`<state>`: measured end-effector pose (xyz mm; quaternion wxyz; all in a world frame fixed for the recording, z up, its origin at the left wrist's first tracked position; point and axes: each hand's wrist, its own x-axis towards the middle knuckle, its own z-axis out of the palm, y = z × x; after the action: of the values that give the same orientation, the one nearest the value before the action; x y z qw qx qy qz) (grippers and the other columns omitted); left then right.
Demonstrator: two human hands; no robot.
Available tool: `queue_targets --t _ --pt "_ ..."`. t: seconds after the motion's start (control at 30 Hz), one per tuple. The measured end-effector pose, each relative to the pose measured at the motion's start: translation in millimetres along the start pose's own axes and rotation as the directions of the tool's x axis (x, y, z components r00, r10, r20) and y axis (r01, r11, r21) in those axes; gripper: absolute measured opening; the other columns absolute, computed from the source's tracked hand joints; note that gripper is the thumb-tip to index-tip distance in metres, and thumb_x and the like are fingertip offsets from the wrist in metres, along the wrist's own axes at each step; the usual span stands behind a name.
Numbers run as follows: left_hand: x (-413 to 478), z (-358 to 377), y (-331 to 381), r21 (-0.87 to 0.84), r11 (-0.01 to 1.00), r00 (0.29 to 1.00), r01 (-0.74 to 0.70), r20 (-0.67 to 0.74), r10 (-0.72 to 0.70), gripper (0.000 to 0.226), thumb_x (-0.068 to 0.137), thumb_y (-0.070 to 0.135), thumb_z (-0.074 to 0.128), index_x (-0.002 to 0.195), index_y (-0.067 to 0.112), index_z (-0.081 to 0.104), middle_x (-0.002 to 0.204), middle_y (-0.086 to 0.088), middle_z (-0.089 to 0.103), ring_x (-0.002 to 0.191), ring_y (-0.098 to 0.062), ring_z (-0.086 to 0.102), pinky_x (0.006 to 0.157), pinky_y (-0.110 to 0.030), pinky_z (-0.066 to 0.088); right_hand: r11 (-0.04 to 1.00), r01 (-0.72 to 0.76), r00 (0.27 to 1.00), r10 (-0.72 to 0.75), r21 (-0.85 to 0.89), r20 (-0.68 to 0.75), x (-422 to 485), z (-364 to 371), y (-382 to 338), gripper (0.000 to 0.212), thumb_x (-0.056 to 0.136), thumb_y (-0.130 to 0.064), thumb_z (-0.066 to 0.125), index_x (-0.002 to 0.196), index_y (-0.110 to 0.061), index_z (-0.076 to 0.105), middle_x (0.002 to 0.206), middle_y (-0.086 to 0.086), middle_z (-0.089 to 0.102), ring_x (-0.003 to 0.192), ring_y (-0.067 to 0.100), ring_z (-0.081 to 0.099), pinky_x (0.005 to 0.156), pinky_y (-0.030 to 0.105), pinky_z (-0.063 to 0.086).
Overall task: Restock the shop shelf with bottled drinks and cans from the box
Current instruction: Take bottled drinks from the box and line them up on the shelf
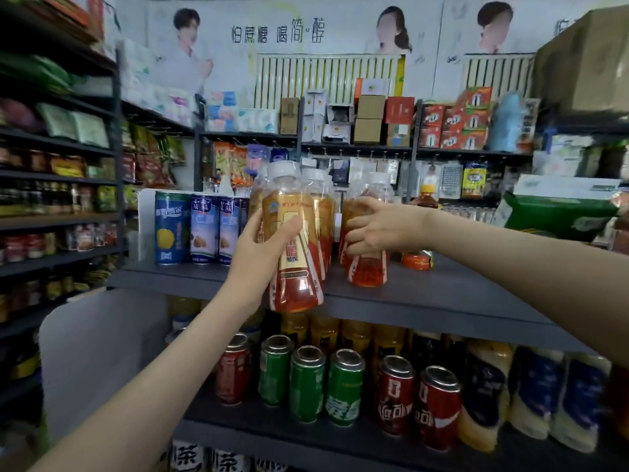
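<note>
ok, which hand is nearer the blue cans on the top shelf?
Left. The left hand, gripping a bottle, sits just right of the blue cans. The right hand is further right, on another bottle.

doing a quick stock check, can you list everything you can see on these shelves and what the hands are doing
white-capped amber tea bottles: several, orange-red labels, top shelf centre
held tea bottle: one, same kind, at shelf front edge
tall blue cans: about three, top shelf left
green soda cans: three, lower shelf
red cola cans: three, lower shelf
dark-labelled plastic bottles: several, lower shelf right
cardboard boxes: several, back shelf top
grey metal shelf: top board
left hand: fingers wrapped around held bottle
right hand: on a standing bottle
</note>
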<state>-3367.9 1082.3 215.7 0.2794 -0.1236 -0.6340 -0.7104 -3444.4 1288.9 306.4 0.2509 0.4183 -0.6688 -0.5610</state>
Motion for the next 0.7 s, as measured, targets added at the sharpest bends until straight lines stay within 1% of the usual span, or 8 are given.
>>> queue_targets --t 0.13,0.2,0.27,0.37,0.43,0.47,0.6,0.7 --pt "6 -3 -1 0.125 0.992 1.000 -0.022 -0.013 0.023 0.109 0.045 0.076 0.077 0.138 0.028 0.046 0.127 0.001 0.062 0.114 -0.021 0.061 0.097 -0.047 0.049 0.997 0.017 0.999 -0.014 0.069 -0.045 5 5 6 0.062 0.090 -0.002 0.051 0.143 -0.027 0.033 0.147 -0.002 0.038 0.142 0.021 0.024 0.115 0.056 0.008" --pt "7 -4 -1 0.126 0.992 1.000 -0.029 -0.007 0.031 0.100 0.051 0.071 0.078 0.136 0.027 0.048 0.125 0.001 0.063 0.113 -0.020 0.061 0.096 -0.046 0.050 0.988 -0.050 0.993 0.065 0.147 -0.097 -3 17 3 0.069 0.088 -0.005 0.051 0.147 -0.032 0.027 0.157 -0.004 0.021 0.147 0.020 0.005 0.116 0.053 -0.004" --pt "8 -6 -2 0.111 0.993 0.999 -0.050 0.007 0.049 0.082 0.064 0.059 0.077 0.134 0.025 0.050 0.118 0.003 0.066 0.108 -0.018 0.064 0.093 -0.042 0.053 0.922 -0.217 0.927 0.298 0.321 -0.227 -12 31 -8 0.079 0.083 -0.010 0.056 0.150 -0.034 0.021 0.160 -0.001 0.007 0.147 0.023 -0.005 0.114 0.055 -0.004" --pt "13 -6 -3 0.075 0.994 0.997 -0.074 0.024 0.072 0.046 0.081 0.038 0.072 0.123 0.027 0.056 0.109 0.005 0.069 0.100 -0.016 0.068 0.083 -0.033 0.056 0.505 -0.355 0.686 0.713 0.787 -0.147 -11 35 -41 0.087 0.081 -0.019 0.063 0.150 -0.036 0.013 0.160 0.005 -0.003 0.146 0.028 -0.007 0.114 0.060 0.015" --pt "16 -4 0 0.056 0.994 0.995 -0.097 0.038 0.094 0.039 0.081 0.034 0.070 0.118 0.029 0.058 0.105 0.006 0.070 0.095 -0.014 0.069 0.079 -0.031 0.056 0.158 -0.319 0.609 0.790 0.934 0.074 4 30 -60 0.099 0.083 -0.025 0.067 0.149 -0.043 -0.004 0.157 0.000 -0.021 0.145 0.028 -0.015 0.115 0.056 0.016" --pt "18 -3 1 0.048 0.993 0.993 -0.105 0.053 0.102 0.041 0.081 0.034 0.069 0.120 0.028 0.058 0.106 0.005 0.070 0.094 -0.013 0.070 0.078 -0.031 0.056 0.071 -0.315 0.583 0.802 0.946 0.134 14 27 -66 0.105 0.083 -0.023 0.069 0.147 -0.044 -0.011 0.155 0.000 -0.028 0.145 0.031 -0.015 0.116 0.056 0.017" --pt "23 -5 6 0.001 0.990 0.987 -0.138 0.085 0.137 0.032 0.086 0.026 0.066 0.116 0.026 0.059 0.099 0.006 0.072 0.087 -0.012 0.071 0.067 -0.023 0.056 -0.007 -0.303 0.462 0.874 0.953 0.153 45 25 -72 0.109 0.082 -0.001 0.064 0.148 -0.037 -0.015 0.153 0.008 -0.033 0.145 0.039 -0.005 0.112 0.055 0.027" --pt "26 -10 6 -0.017 0.989 0.985 -0.145 0.094 0.146 0.036 0.084 0.028 0.067 0.119 0.025 0.058 0.097 0.006 0.072 0.084 -0.011 0.071 0.064 -0.021 0.055 -0.056 -0.374 0.445 0.865 0.926 0.232 54 27 -70 0.109 0.082 -0.007 0.069 0.150 -0.033 -0.012 0.154 0.001 -0.031 0.142 0.045 0.006 0.108 0.052 0.033"
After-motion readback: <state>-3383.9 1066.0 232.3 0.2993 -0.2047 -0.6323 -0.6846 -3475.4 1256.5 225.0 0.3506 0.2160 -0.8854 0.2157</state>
